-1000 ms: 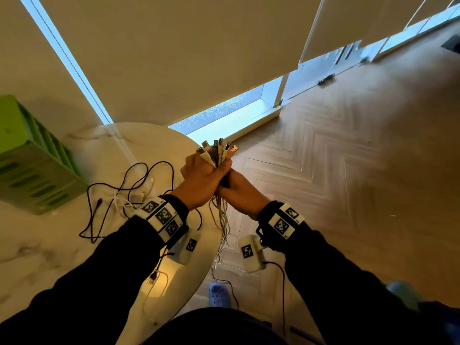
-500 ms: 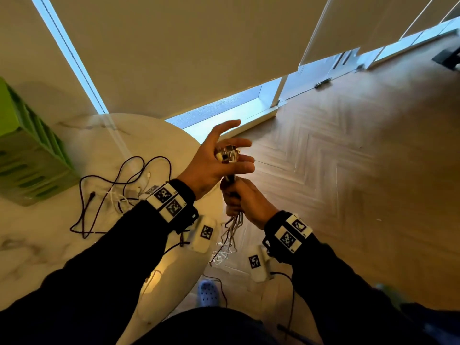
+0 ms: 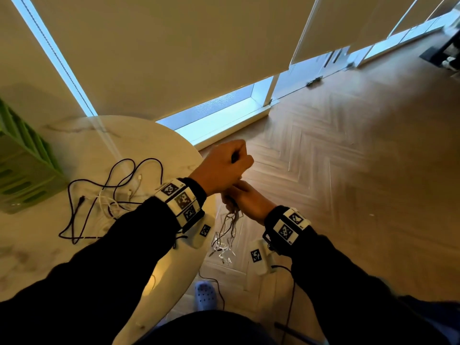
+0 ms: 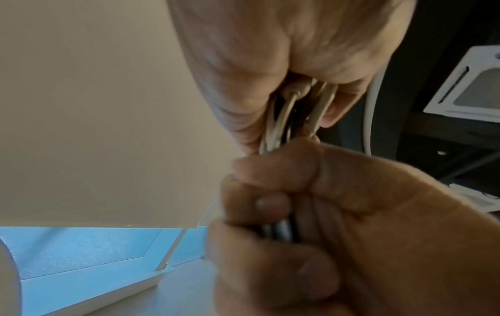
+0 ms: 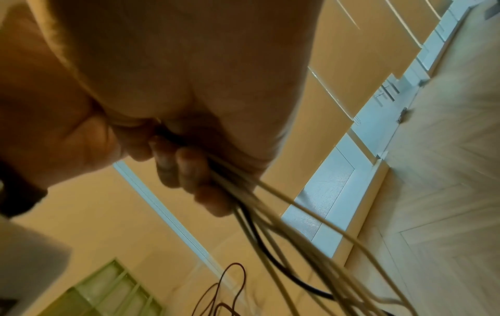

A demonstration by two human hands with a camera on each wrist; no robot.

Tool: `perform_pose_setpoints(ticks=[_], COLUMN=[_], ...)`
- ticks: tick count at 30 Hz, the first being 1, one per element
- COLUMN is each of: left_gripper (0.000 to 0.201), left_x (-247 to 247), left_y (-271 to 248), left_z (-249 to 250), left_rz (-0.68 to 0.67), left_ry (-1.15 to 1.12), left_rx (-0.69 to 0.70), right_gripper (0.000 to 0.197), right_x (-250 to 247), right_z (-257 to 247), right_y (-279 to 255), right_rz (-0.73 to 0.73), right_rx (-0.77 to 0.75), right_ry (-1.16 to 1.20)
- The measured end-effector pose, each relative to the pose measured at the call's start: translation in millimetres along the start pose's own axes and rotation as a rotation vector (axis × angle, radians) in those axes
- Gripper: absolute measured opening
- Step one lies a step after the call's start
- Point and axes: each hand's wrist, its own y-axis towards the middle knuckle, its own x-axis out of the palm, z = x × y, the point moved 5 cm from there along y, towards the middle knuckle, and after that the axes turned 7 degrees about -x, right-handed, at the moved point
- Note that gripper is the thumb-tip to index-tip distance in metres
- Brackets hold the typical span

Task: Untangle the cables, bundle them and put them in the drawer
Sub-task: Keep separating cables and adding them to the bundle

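Beyond the table's right edge, both hands hold one bunch of cables (image 3: 227,230), mostly pale with one black. My left hand (image 3: 225,165) is fisted round the bunch's upper end (image 4: 295,113), directly above my right hand (image 3: 245,199). The right hand grips the bunch lower down (image 5: 224,177), and the loose ends hang below it toward the floor. A tangle of black and white cables (image 3: 112,192) lies on the round marble table (image 3: 139,143). A green slotted drawer unit (image 3: 22,165) stands at the table's far left.
The table's rounded edge (image 3: 211,207) runs just left of my hands. To the right lies herringbone wood floor (image 3: 348,183). A blue clog (image 3: 205,293) is on the floor below the hanging ends. Window blinds (image 3: 174,58) and a low sill are behind.
My left hand, open with spread fingers half a second ago, has closed into a fist over the top of the bunch. The right hand has kept its grip lower down.
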Motion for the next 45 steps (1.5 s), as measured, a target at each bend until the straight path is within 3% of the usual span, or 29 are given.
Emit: perform_pose_setpoints(ticks=[3,4,6,8,10,13,16,18,21,23,27,30,31,32,34,36,37,39,41,43,45], left_gripper=[0.023,0.033,0.071,0.108,0.118,0.087,0.055,0.043,0.043,0.042,0.048,0.044,0.042,0.038,0.032,0.032,0.034,0.039,0.034,0.023,0.016], left_x=[-10,-13,-18,-15,-3,16,16,14,15,16,16,14,12,11,12,15,18,20,25,32,37], left_y=[5,6,8,7,2,-7,-7,-5,-5,-3,-8,-13,-13,-12,-10,-7,-6,-2,4,10,15], left_z=[-2,-4,-13,-27,-37,-36,-22,-14,-6,-3,-1,-4,-4,-4,-6,-11,-12,-14,-13,-12,-8], left_rz=[0.102,0.137,0.152,0.089,-0.061,-0.276,-0.289,-0.264,-0.243,-0.247,-0.334,-0.43,-0.452,-0.466,-0.458,-0.405,-0.379,-0.318,-0.311,-0.327,-0.305], left_ry=[-0.26,-0.419,-0.684,-0.703,-0.495,-0.345,-0.349,-0.224,-0.105,-0.134,-0.287,-0.455,-0.495,-0.504,-0.476,-0.439,-0.414,-0.285,-0.124,0.048,0.112], left_rx=[-0.04,-0.064,-0.082,-0.129,-0.16,-0.146,-0.14,-0.119,-0.113,-0.116,-0.205,-0.271,-0.279,-0.272,-0.247,-0.241,-0.242,-0.206,-0.148,-0.089,-0.052], right_gripper=[0.024,0.026,0.028,0.028,0.03,0.034,0.027,0.02,0.009,0.017,0.035,0.026,0.027,0.029,0.031,0.027,0.031,0.072,0.096,0.081,0.044], right_x=[-9,-13,-20,-28,-36,-32,-19,-17,-11,-1,21,24,14,-2,-43,-63,-66,-65,-57,-49,-39], right_z=[-3,-6,-15,-24,-30,-28,-21,-17,-2,18,62,105,120,129,129,121,123,120,93,55,32], right_y=[-1,-2,-2,-2,-2,-5,-12,-14,-10,-5,-2,0,4,9,13,14,15,15,15,10,5], right_rz=[0.064,0.086,0.121,0.146,0.124,-0.033,-0.18,-0.165,-0.126,-0.172,-0.383,-0.6,-0.552,-0.413,-0.03,0.094,0.07,-0.014,-0.022,0.04,0.112], right_rx=[0.019,0.008,-0.031,-0.078,-0.126,-0.112,-0.07,-0.093,-0.115,-0.101,0.074,0.24,0.311,0.364,0.34,0.288,0.306,0.287,0.076,-0.113,-0.169], right_ry=[0.149,0.179,0.233,0.282,0.311,0.347,0.328,0.376,0.465,0.355,0.198,-0.179,-0.346,-0.524,-0.949,-1.172,-1.155,-0.976,-0.691,-0.416,-0.183])
